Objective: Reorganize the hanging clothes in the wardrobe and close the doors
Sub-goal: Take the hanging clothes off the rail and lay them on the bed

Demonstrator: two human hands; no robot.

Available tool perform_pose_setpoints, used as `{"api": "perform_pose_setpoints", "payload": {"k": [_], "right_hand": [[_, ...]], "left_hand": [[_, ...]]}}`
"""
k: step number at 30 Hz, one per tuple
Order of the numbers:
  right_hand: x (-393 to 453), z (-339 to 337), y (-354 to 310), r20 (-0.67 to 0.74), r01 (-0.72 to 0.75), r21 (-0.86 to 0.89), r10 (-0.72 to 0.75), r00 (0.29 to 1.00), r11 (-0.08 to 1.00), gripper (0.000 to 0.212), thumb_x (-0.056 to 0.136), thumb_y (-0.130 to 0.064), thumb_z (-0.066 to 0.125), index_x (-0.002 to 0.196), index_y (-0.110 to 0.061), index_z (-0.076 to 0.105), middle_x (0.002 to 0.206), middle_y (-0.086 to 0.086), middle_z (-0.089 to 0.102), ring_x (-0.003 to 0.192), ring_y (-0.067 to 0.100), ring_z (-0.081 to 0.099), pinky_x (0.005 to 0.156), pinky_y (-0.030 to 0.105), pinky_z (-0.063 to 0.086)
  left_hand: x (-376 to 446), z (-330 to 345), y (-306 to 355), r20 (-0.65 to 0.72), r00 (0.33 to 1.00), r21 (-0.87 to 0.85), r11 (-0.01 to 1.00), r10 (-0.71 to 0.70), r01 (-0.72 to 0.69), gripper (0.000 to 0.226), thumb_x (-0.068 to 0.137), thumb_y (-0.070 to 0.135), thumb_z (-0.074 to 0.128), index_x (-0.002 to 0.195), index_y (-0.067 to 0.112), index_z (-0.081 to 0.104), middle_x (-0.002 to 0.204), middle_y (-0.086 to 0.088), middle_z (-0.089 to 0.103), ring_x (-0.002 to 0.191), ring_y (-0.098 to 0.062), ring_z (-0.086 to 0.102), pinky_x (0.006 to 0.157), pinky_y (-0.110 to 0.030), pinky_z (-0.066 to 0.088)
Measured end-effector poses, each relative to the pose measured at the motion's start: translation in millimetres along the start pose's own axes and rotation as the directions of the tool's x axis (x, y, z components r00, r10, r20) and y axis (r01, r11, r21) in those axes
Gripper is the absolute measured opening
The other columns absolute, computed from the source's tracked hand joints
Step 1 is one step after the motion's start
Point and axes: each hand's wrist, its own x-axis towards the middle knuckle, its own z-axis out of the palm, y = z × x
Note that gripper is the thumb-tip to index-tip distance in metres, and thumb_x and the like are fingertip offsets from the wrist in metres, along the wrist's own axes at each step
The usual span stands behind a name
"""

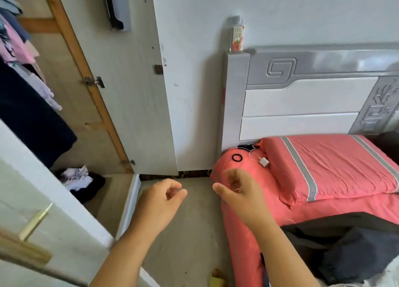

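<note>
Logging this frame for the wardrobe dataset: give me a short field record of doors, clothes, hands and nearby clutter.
far door: far wardrobe door swung fully open, beside the wall
near door: near wardrobe door open, its handle untouched
hanging clothes: hanging clothes crowded at the left of the wardrobe
wardrobe floor: loose clothes pile lying at the bottom
left hand: left hand fingers loosely curled, holding nothing
right hand: right hand fingers loosely curled, holding nothing
bed: red pillow, dark garment, white charger
headboard: bottle standing on its post

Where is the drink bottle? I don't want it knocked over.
The drink bottle stands upright on the left post of the headboard, against the wall, upper centre of the head view.
</note>
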Motion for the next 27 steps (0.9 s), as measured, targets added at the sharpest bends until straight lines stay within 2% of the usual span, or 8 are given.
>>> {"api": "perform_pose_setpoints", "payload": {"k": [3,8,11,15,17,21,25,27], "right_hand": [[58.1,7.2,5.2,0.042,0.046,0.001,-0.046,0.998,0.999,0.022,0.077,-0.025,0.074,0.093,-0.025,0.059,0.091,-0.002,0.061,0.076,0.005,0.054,0.066,0.012,0.039],[152.0,15.3,5.0,0.139,0.127,-0.046,-0.119,0.983,0.991,0.026,0.077,-0.028,0.073,0.098,-0.026,0.058,0.093,-0.006,0.057,0.071,0.000,0.052,0.063,0.007,0.039],[201.3,24.0,0.7,0.183,0.166,-0.055,-0.153,0.971,0.985,0.029,0.077,-0.029,0.074,0.102,-0.023,0.061,0.092,-0.010,0.054,0.074,0.001,0.054,0.064,0.008,0.041],[248.5,43.5,-7.6,0.296,0.170,0.000,-0.162,0.941,0.985,0.029,0.078,-0.029,0.074,0.103,-0.024,0.060,0.096,-0.009,0.056,0.079,0.007,0.056,0.070,0.016,0.046],[266.9,54.3,-10.2,0.346,0.178,0.022,-0.175,0.922,0.984,0.027,0.078,-0.028,0.073,0.101,-0.027,0.059,0.096,-0.008,0.057,0.077,0.008,0.056,0.071,0.018,0.047],[298.6,71.4,-7.6,0.413,0.202,0.037,-0.199,0.889,0.979,0.022,0.079,-0.027,0.073,0.098,-0.029,0.061,0.094,-0.007,0.060,0.076,0.006,0.058,0.070,0.019,0.048],[332.7,101.5,-12.9,0.478,0.229,0.050,-0.225,0.849,0.972,0.022,0.079,-0.027,0.074,0.097,-0.029,0.062,0.093,-0.006,0.061,0.076,0.004,0.059,0.069,0.017,0.047],[348.3,130.3,-25.2,0.529,0.276,0.060,-0.265,0.806,0.959,0.023,0.079,-0.029,0.073,0.099,-0.029,0.061,0.094,-0.007,0.060,0.079,0.006,0.060,0.067,0.016,0.045]], "left_hand": [[44.2,9.0,7.0,-0.082,0.996,-0.031,0.999,-0.021,0.019,0.006,0.086,0.029,0.065,0.092,0.029,0.065,0.083,0.011,0.064,0.079,-0.002,0.057,0.065,-0.015,0.041],[106.7,27.4,14.5,-0.247,0.962,-0.071,0.992,-0.119,0.105,0.004,0.083,0.032,0.067,0.085,0.033,0.063,0.081,0.010,0.066,0.079,-0.004,0.059,0.071,-0.025,0.047],[139.0,35.2,15.5,-0.262,0.950,-0.067,0.986,-0.167,0.155,0.006,0.083,0.033,0.068,0.084,0.034,0.062,0.081,0.011,0.066,0.078,-0.003,0.060,0.070,-0.022,0.047],[182.1,26.3,11.6,-0.319,0.919,-0.077,0.973,-0.233,0.219,0.009,0.083,0.036,0.066,0.089,0.037,0.059,0.084,0.013,0.064,0.078,-0.004,0.059,0.068,-0.021,0.045],[199.4,16.7,7.4,-0.360,0.895,-0.070,0.965,-0.262,0.254,0.009,0.084,0.036,0.066,0.092,0.036,0.061,0.084,0.014,0.063,0.077,-0.003,0.058,0.066,-0.018,0.044],[221.6,-10.2,-7.7,-0.408,0.840,-0.096,0.932,-0.357,0.349,0.017,0.083,0.041,0.065,0.096,0.029,0.066,0.084,0.012,0.063,0.080,-0.005,0.059,0.076,-0.030,0.052],[227.3,-43.5,-34.8,-0.486,0.765,-0.101,0.896,-0.423,0.431,0.016,0.086,0.037,0.063,0.099,0.028,0.065,0.086,0.013,0.062,0.082,-0.001,0.058,0.077,-0.026,0.050],[229.4,-58.5,-52.5,-0.527,0.714,-0.132,0.874,-0.462,0.468,0.017,0.087,0.037,0.062,0.100,0.027,0.065,0.086,0.014,0.061,0.081,0.000,0.057,0.076,-0.026,0.051]]}}
